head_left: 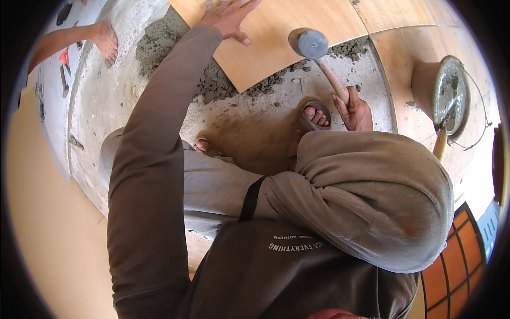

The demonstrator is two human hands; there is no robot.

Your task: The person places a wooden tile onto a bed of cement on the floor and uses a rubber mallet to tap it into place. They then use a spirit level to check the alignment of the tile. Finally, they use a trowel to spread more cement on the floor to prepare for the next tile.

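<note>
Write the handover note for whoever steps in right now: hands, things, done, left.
Left hand: open, flat on the tan tile.
Right hand: shut on the mallet handle, head raised over the tile's near corner.
Tile lies on grey mortar, which shows along its near edges. More tiles lie to the right. Bucket with a trowel stands on them.
Done: tile placed on the bed.
Left: tapping it level, apparently; bare concrete near the feet remains untiled.

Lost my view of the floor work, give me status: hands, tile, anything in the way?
Left hand flat on tan tile. Right hand grips rubber mallet, head above tile edge. Bucket off right; own foot near the mallet handle.
</note>
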